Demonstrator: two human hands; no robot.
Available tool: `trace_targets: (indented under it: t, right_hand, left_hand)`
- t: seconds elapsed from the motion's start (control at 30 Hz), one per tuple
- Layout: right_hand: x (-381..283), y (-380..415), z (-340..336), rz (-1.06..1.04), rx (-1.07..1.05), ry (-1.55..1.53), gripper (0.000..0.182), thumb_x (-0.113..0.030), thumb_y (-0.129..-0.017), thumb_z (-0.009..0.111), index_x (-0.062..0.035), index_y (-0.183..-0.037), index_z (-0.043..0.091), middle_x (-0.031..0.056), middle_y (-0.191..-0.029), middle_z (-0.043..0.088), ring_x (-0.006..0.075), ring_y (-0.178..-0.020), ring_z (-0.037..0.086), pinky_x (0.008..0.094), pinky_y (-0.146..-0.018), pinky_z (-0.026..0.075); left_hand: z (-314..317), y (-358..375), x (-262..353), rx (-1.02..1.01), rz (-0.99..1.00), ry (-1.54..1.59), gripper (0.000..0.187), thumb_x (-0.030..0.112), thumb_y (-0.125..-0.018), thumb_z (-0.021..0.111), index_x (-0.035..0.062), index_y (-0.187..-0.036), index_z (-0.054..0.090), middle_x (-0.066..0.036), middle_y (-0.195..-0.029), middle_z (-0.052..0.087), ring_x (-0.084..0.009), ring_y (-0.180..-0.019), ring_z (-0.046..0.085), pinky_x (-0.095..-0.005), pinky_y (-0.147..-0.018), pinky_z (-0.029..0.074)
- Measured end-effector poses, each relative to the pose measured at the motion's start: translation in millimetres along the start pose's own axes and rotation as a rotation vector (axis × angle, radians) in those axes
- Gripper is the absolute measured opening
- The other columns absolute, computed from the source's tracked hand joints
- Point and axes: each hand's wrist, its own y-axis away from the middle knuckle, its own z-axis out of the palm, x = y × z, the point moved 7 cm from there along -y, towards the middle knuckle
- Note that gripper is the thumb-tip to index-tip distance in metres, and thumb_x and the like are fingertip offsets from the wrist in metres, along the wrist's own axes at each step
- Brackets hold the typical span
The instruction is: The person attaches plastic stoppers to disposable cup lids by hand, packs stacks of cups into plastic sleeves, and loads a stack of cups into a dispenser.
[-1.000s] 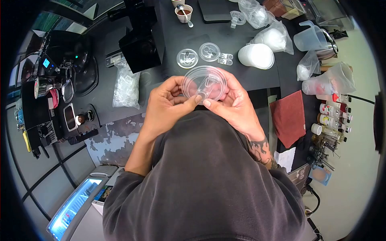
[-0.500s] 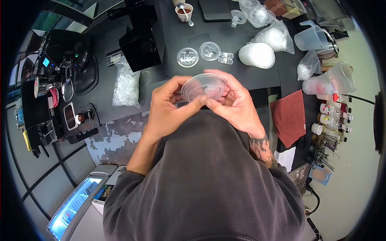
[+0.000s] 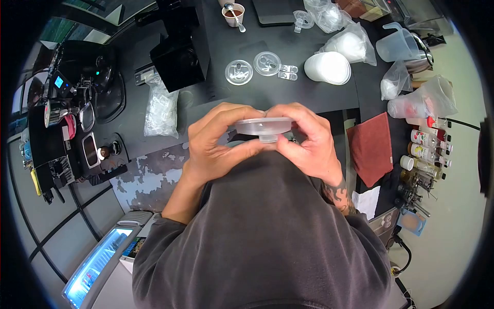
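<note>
Close to my body, a clear plastic cup lid (image 3: 263, 126) is held edge-on between both hands, with a small round part projecting from its lower side. My left hand (image 3: 212, 141) grips its left side, thumb below and fingers curled over the far edge. On the other side, my right hand (image 3: 310, 141) grips it in the same way, its thumb touching near the small projecting part. Beyond the hands, two more clear lids (image 3: 239, 72) lie on the dark counter (image 3: 206, 100) beside some small clear plastic pieces (image 3: 288, 72).
A stack of white plastic lids or cups (image 3: 328, 68) stands right of the loose lids. Farther back are a paper cup (image 3: 233, 15) with a spoon and plastic bags (image 3: 347, 44). A bag of clear pieces (image 3: 161, 110) lies left; a brown cloth (image 3: 369, 149) and bottles (image 3: 424, 147) are right.
Both hands have tilted the lid from showing its round face to edge-on and lowered it slightly toward my body. The small projecting part now shows underneath.
</note>
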Motion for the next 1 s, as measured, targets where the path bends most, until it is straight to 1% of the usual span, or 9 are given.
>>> trace_targets:
  t: [0.1,0.2,0.3,0.4,0.5,0.6,0.7,0.9,1.0]
  right_hand:
    - [-4.2,0.8,4.4,-0.015,-0.028,0.046,0.040,0.006,-0.082,0.069,-0.0027,-0.121,0.066,0.0115,-0.105,0.071,0.0256,-0.091,0.071,0.0336,-0.081,0.055]
    - [-6.7,2.3,6.6,-0.064,-0.033,0.047,0.040,0.007,-0.082,0.069,-0.0028,-0.121,0.066,0.0110,-0.104,0.071,0.0259,-0.090,0.070,0.0347,-0.080,0.055]
    - [-10.0,1.3,7.3,-0.122,-0.029,0.080,0.040,0.007,-0.082,0.069,-0.0030,-0.121,0.065,0.0105,-0.104,0.070,0.0256,-0.090,0.070,0.0355,-0.079,0.055]
    - [-9.5,0.3,4.5,-0.160,-0.078,0.159,0.041,0.006,-0.083,0.069,-0.0028,-0.122,0.065,0.0100,-0.102,0.070,0.0254,-0.090,0.069,0.0360,-0.079,0.056]
    - [-6.2,-0.5,3.7,-0.138,-0.108,0.064,0.040,0.006,-0.084,0.070,-0.0023,-0.123,0.065,0.0094,-0.101,0.069,0.0246,-0.088,0.069,0.0349,-0.077,0.055]
    - [5.4,-0.7,3.1,-0.040,-0.122,0.009,0.038,0.004,-0.085,0.070,-0.0019,-0.123,0.065,0.0092,-0.100,0.069,0.0236,-0.088,0.068,0.0340,-0.078,0.054]
    - [11.7,-0.4,4.5,-0.053,-0.114,-0.039,0.037,0.003,-0.085,0.071,-0.0019,-0.122,0.066,0.0093,-0.100,0.068,0.0227,-0.087,0.067,0.0337,-0.079,0.053]
    - [9.6,-1.1,3.3,-0.084,-0.145,0.004,0.037,0.002,-0.084,0.071,-0.0024,-0.121,0.066,0.0107,-0.102,0.068,0.0253,-0.090,0.068,0.0355,-0.080,0.054]
    - [5.2,-0.8,4.2,-0.108,-0.140,0.044,0.038,0.002,-0.084,0.071,-0.0026,-0.122,0.065,0.0114,-0.104,0.068,0.0265,-0.091,0.069,0.0370,-0.080,0.054]
  left_hand:
    - [0.8,5.9,-4.6,0.029,-0.044,0.048,0.043,0.007,-0.074,0.092,-0.0029,-0.109,0.069,-0.013,-0.095,0.075,-0.0217,-0.086,0.071,-0.0300,-0.074,0.055]
    - [-1.0,5.1,-1.3,0.048,0.003,0.008,0.041,0.011,-0.072,0.091,0.0009,-0.106,0.071,-0.008,-0.090,0.076,-0.0199,-0.071,0.067,-0.0306,-0.063,0.051]
    - [-1.4,3.9,2.2,0.018,-0.010,-0.050,0.037,0.011,-0.071,0.091,0.0018,-0.102,0.072,-0.006,-0.084,0.074,-0.0193,-0.067,0.065,-0.0300,-0.060,0.049]
    - [1.1,6.6,-6.8,-0.005,-0.092,-0.020,0.034,0.011,-0.070,0.091,0.0027,-0.099,0.073,-0.005,-0.080,0.072,-0.0185,-0.065,0.064,-0.0300,-0.059,0.048]
    - [1.9,5.4,-8.0,-0.006,-0.050,0.009,0.034,0.010,-0.071,0.091,0.0032,-0.099,0.073,-0.005,-0.079,0.071,-0.0173,-0.066,0.064,-0.0297,-0.058,0.048]
    - [1.9,4.7,-15.0,-0.022,-0.075,0.004,0.035,0.012,-0.070,0.092,0.0032,-0.099,0.073,-0.006,-0.080,0.071,-0.0168,-0.066,0.065,-0.0292,-0.058,0.048]
    - [0.9,3.9,-14.7,-0.027,-0.087,0.030,0.036,0.013,-0.070,0.094,0.0034,-0.098,0.073,-0.006,-0.082,0.071,-0.0164,-0.066,0.065,-0.0288,-0.058,0.049]
    - [2.4,2.9,-9.9,-0.105,-0.056,-0.056,0.037,0.018,-0.072,0.094,0.0016,-0.096,0.071,-0.006,-0.079,0.071,-0.0154,-0.067,0.065,-0.0271,-0.058,0.046]
    - [4.5,2.8,-4.2,-0.071,0.018,-0.091,0.033,0.017,-0.075,0.093,0.0017,-0.095,0.071,-0.007,-0.075,0.069,-0.0164,-0.064,0.064,-0.0279,-0.057,0.046]
